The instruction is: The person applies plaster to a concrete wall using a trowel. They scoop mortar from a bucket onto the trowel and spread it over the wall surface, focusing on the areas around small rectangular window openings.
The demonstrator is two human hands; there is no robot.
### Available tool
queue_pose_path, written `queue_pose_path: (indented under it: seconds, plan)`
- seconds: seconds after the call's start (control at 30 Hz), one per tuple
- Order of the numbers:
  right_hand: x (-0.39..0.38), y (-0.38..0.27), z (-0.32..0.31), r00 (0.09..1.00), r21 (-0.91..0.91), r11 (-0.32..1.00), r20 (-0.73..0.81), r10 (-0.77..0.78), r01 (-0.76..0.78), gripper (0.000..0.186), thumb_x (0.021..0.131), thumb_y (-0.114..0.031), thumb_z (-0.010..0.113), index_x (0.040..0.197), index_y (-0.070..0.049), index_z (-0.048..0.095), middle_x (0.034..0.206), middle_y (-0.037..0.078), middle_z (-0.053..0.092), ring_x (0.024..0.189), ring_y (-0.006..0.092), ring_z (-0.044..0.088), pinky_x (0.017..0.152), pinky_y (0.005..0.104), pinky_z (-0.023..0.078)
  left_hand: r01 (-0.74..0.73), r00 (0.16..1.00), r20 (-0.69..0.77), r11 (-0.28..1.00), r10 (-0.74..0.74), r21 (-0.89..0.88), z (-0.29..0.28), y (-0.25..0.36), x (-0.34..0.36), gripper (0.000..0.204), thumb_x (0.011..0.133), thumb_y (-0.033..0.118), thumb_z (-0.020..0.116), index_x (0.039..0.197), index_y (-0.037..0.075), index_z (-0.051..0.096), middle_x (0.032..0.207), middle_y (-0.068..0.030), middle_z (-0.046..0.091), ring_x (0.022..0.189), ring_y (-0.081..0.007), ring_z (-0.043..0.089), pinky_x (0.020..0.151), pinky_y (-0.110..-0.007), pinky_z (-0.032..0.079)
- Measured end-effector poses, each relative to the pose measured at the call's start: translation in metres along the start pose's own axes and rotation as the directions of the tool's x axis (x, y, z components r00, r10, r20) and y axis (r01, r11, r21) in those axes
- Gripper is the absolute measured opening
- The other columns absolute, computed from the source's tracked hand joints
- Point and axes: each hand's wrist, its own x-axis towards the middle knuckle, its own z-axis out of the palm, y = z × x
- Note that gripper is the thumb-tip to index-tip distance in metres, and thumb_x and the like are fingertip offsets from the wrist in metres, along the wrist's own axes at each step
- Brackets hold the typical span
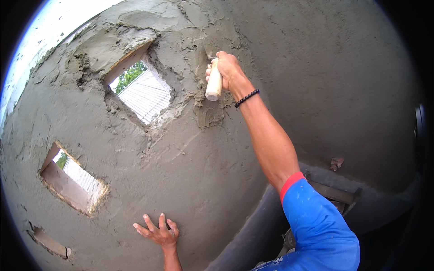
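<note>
Gripping trowel (214,85) w/ R hand (228,72) by rough plaster (210,114) just R of upper opening (128,63), w/ L hand (160,233) splayed empty, apparently on wall (203,185) below, might gouge coat by tilting too steeply or leaning hard.

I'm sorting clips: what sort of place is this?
Likely a building site: rough grey plaster covers the wall, ragged openings pierce it, and the right hand grips a pale handle.

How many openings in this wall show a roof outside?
2: the upper opening, left of the right hand, and the middle opening, above and left of the left hand. A lower gap shows none; others may be hidden.
</note>
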Motion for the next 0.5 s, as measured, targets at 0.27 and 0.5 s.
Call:
queue_pose_path:
  seconds: [0.27, 0.5]
  plan:
    - [-0.069, 0.024, 0.017, 0.947, -0.782, 0.539, 0.303, -0.110, 0.313, 0.028, 0.093, -0.021, 0.039, 0.088, 0.005, 0.046, 0.071, 0.013, 0.054, 0.050, 0.0197, 0.058, 0.048, 0.0388, 0.051, 0.003, 1.000, 0.006, 1.000, -0.003, 0.009, 0.000, 0.003, 0.000, 0.024, 0.088, 0.024, 0.053, 0.109, 0.013, 0.058, 0.149, -0.0164, 0.031, 0.141, -0.0483, 0.011, 0.109, -0.067, 0.017]
    - [-0.108, 0.085, -0.068, 0.864, -0.870, 0.119, 0.443, -0.241, 0.479, 0.031, 0.095, -0.026, 0.045, 0.085, 0.003, 0.046, 0.071, 0.028, 0.059, 0.067, 0.0483, 0.057, 0.062, 0.0552, 0.044, -0.030, 0.999, -0.030, 1.000, 0.030, -0.009, 0.001, 0.000, 0.002, 0.025, 0.088, 0.025, 0.053, 0.109, 0.014, 0.059, 0.149, -0.0161, 0.031, 0.141, -0.0482, 0.011, 0.109, -0.068, 0.018]
